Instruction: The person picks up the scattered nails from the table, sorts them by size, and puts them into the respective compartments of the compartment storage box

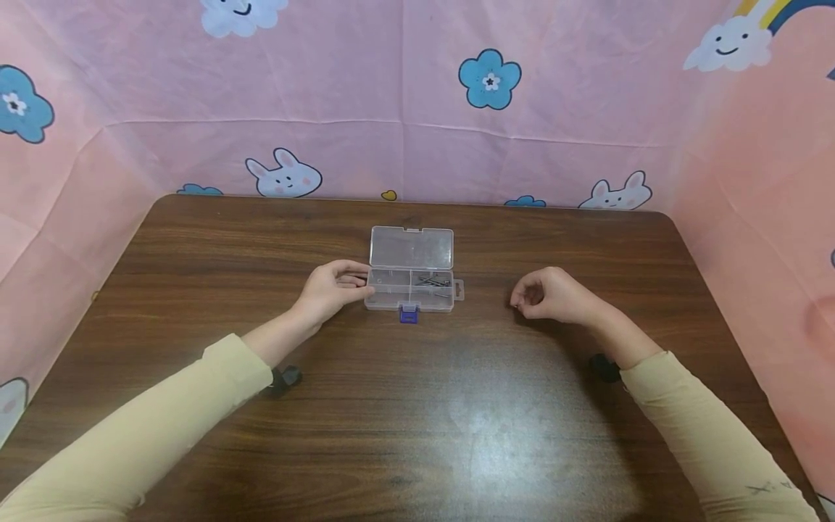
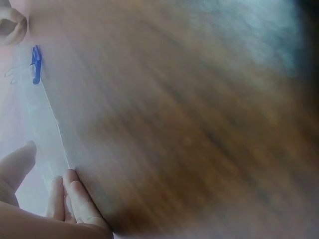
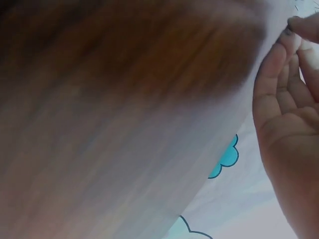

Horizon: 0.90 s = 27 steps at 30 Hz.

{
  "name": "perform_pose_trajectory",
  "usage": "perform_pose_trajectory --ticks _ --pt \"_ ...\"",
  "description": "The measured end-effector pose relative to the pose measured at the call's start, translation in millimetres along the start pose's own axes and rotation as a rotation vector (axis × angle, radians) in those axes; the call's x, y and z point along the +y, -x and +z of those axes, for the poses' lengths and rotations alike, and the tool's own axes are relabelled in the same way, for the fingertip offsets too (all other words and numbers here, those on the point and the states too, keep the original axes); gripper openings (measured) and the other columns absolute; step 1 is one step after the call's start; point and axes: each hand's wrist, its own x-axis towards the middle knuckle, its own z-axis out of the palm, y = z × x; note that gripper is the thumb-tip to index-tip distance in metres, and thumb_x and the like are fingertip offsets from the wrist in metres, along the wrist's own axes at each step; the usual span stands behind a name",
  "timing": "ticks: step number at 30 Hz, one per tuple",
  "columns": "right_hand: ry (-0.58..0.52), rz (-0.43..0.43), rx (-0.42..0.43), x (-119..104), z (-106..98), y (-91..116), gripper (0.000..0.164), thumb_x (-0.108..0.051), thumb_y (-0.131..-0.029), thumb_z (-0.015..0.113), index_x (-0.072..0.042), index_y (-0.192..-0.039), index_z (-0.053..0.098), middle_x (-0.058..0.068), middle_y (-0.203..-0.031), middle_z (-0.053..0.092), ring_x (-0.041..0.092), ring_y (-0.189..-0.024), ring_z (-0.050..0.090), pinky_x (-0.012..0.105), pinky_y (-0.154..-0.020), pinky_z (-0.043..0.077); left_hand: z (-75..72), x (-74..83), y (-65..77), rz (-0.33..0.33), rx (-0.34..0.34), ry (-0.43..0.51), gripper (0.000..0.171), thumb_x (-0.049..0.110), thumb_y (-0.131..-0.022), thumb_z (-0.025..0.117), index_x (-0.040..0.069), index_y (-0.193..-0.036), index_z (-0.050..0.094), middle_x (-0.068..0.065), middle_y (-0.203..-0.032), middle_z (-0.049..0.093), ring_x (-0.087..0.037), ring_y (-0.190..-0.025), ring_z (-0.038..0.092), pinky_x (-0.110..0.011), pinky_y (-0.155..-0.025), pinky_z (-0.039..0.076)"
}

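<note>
A clear plastic compartment box (image 1: 389,307) lies on the table with its lid (image 1: 411,248) raised at the back and a blue latch (image 1: 408,315) at the front. Several thin metal screws or nails (image 1: 432,281) lie in its back right compartment. My left hand (image 1: 324,293) holds the box at its left end, thumb towards the front; the left wrist view shows fingers (image 2: 82,199) along its side. To the right of the box, apart from it, my right hand (image 1: 554,296) pinches a tiny dark piece (image 3: 288,31) between thumb and forefinger; its kind is too small to tell.
The brown wooden table (image 1: 404,420) reaches back to a pink printed cloth (image 1: 352,87), which also hangs at both sides. A clear hanging tab (image 1: 459,290) sticks out of the box's right end. Dark wrist devices (image 1: 605,367) show under both forearms.
</note>
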Motion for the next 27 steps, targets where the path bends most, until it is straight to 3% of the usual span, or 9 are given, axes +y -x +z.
perform_pose_trajectory --ticks 7,27 --pt "0.002 -0.043 0.048 -7.3 0.0 -7.1 0.012 0.006 -0.09 0.072 -0.005 -0.094 0.077 0.005 -0.087 0.076 0.014 -0.08 0.064 0.023 -0.072 0.058 0.1 0.1 0.7 -0.007 -0.005 0.0 0.049 0.013 -0.099 0.076 -0.002 -0.144 0.06 -0.024 -0.143 0.065 -0.037 -0.129 0.066 -0.046 -0.114 0.055" --pt "-0.042 -0.16 0.073 -40.3 16.2 -40.4 0.015 0.009 -0.092 0.068 -0.003 -0.096 0.077 0.008 -0.095 0.077 0.016 -0.083 0.062 0.026 -0.075 0.056 0.4 -0.8 -0.4 0.001 0.0 -0.005 0.049 0.013 -0.099 0.076 -0.002 -0.143 0.061 -0.024 -0.142 0.065 -0.037 -0.128 0.066 -0.044 -0.112 0.056"
